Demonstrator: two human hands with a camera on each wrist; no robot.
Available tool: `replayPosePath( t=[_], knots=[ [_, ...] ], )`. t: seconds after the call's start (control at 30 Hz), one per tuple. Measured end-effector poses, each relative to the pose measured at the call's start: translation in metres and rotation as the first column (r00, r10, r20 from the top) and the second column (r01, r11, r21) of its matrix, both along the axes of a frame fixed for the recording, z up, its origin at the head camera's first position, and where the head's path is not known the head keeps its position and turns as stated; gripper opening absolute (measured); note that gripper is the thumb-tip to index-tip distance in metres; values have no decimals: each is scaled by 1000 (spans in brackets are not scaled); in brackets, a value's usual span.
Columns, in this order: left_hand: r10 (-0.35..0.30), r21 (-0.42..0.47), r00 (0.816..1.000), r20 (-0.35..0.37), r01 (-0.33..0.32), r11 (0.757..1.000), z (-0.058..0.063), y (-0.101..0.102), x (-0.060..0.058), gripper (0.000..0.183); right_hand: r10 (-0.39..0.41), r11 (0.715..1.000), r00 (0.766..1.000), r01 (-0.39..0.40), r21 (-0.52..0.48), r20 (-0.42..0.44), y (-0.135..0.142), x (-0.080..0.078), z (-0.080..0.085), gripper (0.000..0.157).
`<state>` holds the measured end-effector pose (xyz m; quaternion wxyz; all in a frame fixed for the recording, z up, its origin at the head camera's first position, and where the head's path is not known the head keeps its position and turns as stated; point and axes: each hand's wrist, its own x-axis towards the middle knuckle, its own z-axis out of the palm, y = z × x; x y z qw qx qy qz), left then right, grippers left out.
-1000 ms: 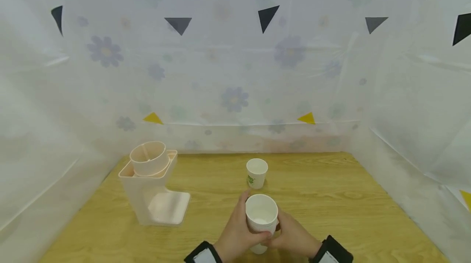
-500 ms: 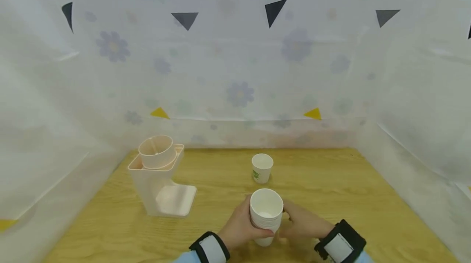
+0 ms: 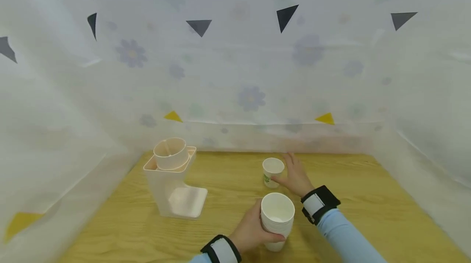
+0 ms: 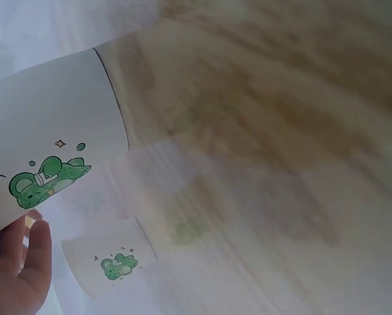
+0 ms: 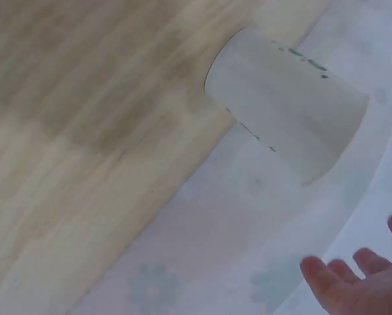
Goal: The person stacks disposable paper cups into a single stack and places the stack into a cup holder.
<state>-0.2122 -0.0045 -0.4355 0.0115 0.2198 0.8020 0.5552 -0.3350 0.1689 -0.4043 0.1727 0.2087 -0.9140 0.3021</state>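
My left hand (image 3: 254, 229) grips a stack of white paper cups (image 3: 277, 218) near the front of the table, thumb and fingers curled round its side. In the left wrist view a green cartoon animal is printed on the lowest cup (image 4: 52, 125). Farther back stands a single paper cup (image 3: 272, 172), upright, with the same kind of green print. My right hand (image 3: 295, 176) is just to the right of that single cup, thumb and fingers spread around its near and right sides. In the right wrist view the fingers (image 5: 320, 279) are apart from the cup (image 5: 288, 102).
A cream-coloured stand (image 3: 158, 193) with a flat foot and a round cup-like part (image 3: 171, 154) on top stands on the left of the wooden table (image 3: 121, 222). White flower-printed sheeting (image 3: 235, 70) surrounds the table at the back and sides.
My right hand has left the cup stack and moved forward to the single cup, its fingers spreading. My left hand keeps its grip on the stack. The head view has shifted a little.
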Motion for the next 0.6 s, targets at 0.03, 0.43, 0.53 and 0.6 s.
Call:
replayPosePath(
  t=[0.03,0.43,0.53,0.6],
  knots=[
    [1,3,1000,0,-1,1000,0,2,0,81,-9,1000,1000,9,4,-8,-2,-5,-1,87],
    [-25,-26,1000,-7,25,999,3,22,4,78,-136,989,990,133,60,46,14,-31,-25,77],
    [-23,-26,1000,-3,23,999,4,23,6,77,-147,989,985,144,36,94,15,-29,-23,72],
    [-23,-24,1000,-6,22,999,5,23,6,78,-153,988,983,151,29,106,15,-27,-21,72]
  ],
)
